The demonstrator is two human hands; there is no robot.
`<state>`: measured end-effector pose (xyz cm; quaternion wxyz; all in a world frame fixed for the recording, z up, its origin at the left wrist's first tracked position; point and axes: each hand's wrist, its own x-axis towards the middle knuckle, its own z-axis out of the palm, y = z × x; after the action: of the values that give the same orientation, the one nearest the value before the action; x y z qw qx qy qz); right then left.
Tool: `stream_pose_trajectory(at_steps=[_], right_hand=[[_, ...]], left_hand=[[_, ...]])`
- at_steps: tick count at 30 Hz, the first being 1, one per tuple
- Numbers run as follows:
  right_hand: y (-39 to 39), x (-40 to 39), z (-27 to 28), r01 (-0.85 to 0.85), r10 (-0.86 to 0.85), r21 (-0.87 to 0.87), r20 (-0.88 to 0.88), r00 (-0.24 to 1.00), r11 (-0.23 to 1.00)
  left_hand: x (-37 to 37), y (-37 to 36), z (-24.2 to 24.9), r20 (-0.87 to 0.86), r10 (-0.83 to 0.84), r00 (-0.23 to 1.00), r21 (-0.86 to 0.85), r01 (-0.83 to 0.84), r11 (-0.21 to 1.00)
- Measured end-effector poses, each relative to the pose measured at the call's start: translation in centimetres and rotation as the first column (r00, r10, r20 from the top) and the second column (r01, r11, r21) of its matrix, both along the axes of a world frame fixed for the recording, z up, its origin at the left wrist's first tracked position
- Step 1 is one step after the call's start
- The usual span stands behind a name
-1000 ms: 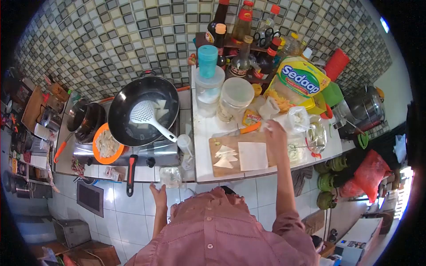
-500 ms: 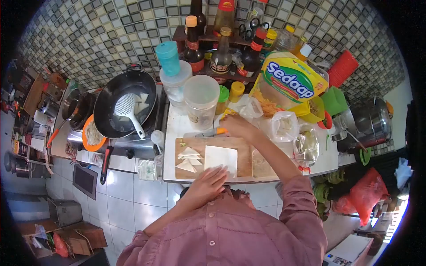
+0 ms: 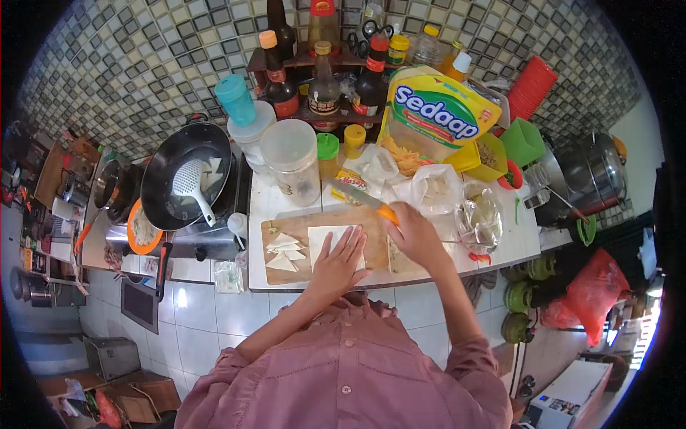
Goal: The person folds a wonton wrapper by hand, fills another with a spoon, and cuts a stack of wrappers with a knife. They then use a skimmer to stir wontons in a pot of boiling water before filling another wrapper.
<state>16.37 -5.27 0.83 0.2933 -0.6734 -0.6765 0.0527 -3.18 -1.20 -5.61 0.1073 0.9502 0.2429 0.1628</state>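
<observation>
My left hand (image 3: 340,262) lies flat, fingers stretched, on a white square wrapper sheet (image 3: 320,242) and partly covers it. Beneath the sheet is a wooden cutting board (image 3: 376,236). Several small white triangles (image 3: 284,252) lie at the board's left side, beside the sheet. My right hand (image 3: 416,237) is closed round the orange handle of a knife (image 3: 356,194). The blade is raised over the far right part of the board and points away to the left. Just beyond the blade lies a small yellow seasoning packet (image 3: 350,181).
Left of the board, a black wok (image 3: 161,171) holds a white slotted ladle (image 3: 189,177) and pale pieces. A tall clear container (image 3: 291,161) stands behind the board. Plastic bags (image 3: 434,189) and a Sedaap pouch (image 3: 437,107) crowd the right. Sauce bottles (image 3: 325,86) line the wall.
My right hand has picked up the knife from beside the board and lifted it, drawing it nearer. My left hand has moved further over the sheet. The camera view has shifted.
</observation>
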Motion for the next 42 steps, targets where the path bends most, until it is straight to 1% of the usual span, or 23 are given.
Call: stream_pose_trajectory(at_steps=[1,3,4,6,9,10,12,15,17,18,19,21,22,24,25,27,29,31,32,34,37,41,42], right_hand=[[-1.2,-0.7,0.0,0.005,-0.005,-0.001,0.001,1.0,1.0],[-3.4,-2.3,-0.2,0.195,-0.195,-0.025,-0.246,0.949,0.98],[-4.4,-3.2,-0.9,0.197,-0.197,-0.022,-0.243,0.95,0.98],[-6.1,-5.0,-2.7,0.359,-0.429,-0.236,-0.472,0.77,0.903],[-6.9,-8.4,-3.4,0.385,-0.519,-0.351,-0.499,0.694,0.853],[-7.0,-9.6,-3.8,0.384,-0.519,-0.354,-0.498,0.695,0.853],[-6.8,-11.8,-4.7,0.451,-0.505,-0.227,-0.41,0.759,0.863],[-6.7,-13.8,-5.5,0.455,-0.516,-0.251,-0.318,0.795,0.855],[-6.3,-14.1,-5.5,0.46,-0.516,-0.237,-0.335,0.788,0.856],[-6.3,-14.0,-5.4,0.484,-0.537,-0.234,-0.346,0.769,0.843],[-6.2,-14.0,-5.3,0.505,-0.556,-0.233,-0.358,0.75,0.831],[-5.9,-13.9,-4.0,0.529,-0.568,-0.217,-0.413,0.712,0.821],[-5.8,-13.8,-3.6,0.554,-0.577,-0.201,-0.464,0.672,0.807],[-5.6,-13.5,-3.7,0.585,-0.595,-0.18,-0.446,0.668,0.791],[-5.4,-13.3,-3.8,0.618,-0.613,-0.149,-0.431,0.662,0.772],[-5.1,-13.0,-4.1,0.621,-0.621,-0.163,-0.434,0.653,0.767],[-5.0,-12.7,-4.6,0.628,-0.633,-0.179,-0.437,0.639,0.757],[-4.9,-12.4,-5.0,0.599,-0.608,-0.185,-0.455,0.65,0.779],[-4.9,-12.4,-5.3,0.601,-0.609,-0.183,-0.455,0.65,0.778],[-5.1,-12.4,-5.7,0.6,-0.608,-0.177,-0.445,0.658,0.78],[-5.2,-12.4,-5.7,0.623,-0.614,-0.164,-0.48,0.627,0.765],[-6.1,-11.4,-6.5,0.675,-0.637,-0.095,-0.45,0.626,0.731],[-6.3,-11.1,-6.4,0.686,-0.654,-0.099,-0.423,0.627,0.721]], left_hand=[[0.2,0.0,-0.1,0.001,-0.005,1.0,-0.001,0.005,1.0],[0.5,0.1,-0.3,0.036,0.029,0.999,0.027,-0.03,0.999],[0.4,0.1,-0.1,0.04,0.026,0.999,0.029,-0.028,0.999],[-0.1,-0.2,0.4,-0.071,0.117,0.991,0.027,-0.116,0.993],[-2.2,0.5,0.2,-0.113,0.197,0.974,0.119,-0.183,0.976],[-2.9,0.5,0.7,-0.117,0.213,0.97,0.075,-0.205,0.976],[-3.6,1.0,1.0,-0.107,0.195,0.975,0.047,-0.191,0.98],[-4.3,1.5,2.7,-0.057,0.104,0.993,-0.044,-0.106,0.993],[-4.8,1.4,5.2,0.224,-0.037,0.974,-0.265,0.098,0.959],[-5.5,1.6,7.1,0.303,-0.103,0.947,-0.252,0.183,0.95],[-6.5,1.8,8.0,0.301,-0.102,0.948,-0.252,0.183,0.95],[-8.5,2.6,8.7,0.443,0.131,0.887,-0.35,0.037,0.936],[-9.5,3.4,8.3,0.441,0.136,0.887,-0.354,0.033,0.935],[-11.5,5.6,6.4,0.376,0.334,0.864,-0.238,-0.258,0.936],[-12.6,6.3,4.8,0.377,0.338,0.862,-0.237,-0.263,0.935],[-14.2,7.5,1.7,0.263,0.464,0.846,-0.336,-0.37,0.866],[-14.7,7.6,0.5,0.261,0.464,0.847,-0.336,-0.371,0.866],[-14.5,7.4,0.3,0.232,0.541,0.808,-0.523,-0.365,0.77],[-14.3,7.3,0.3,0.233,0.539,0.809,-0.523,-0.363,0.771],[-13.7,6.8,0.2,0.289,0.487,0.824,-0.4,-0.359,0.844],[-12.8,6.0,1.2,0.204,0.514,0.833,-0.394,-0.41,0.823],[-12.7,5.6,2.0,0.216,0.527,0.822,-0.335,-0.445,0.831],[-12.6,5.4,2.8,0.269,0.467,0.842,-0.267,-0.401,0.876]])
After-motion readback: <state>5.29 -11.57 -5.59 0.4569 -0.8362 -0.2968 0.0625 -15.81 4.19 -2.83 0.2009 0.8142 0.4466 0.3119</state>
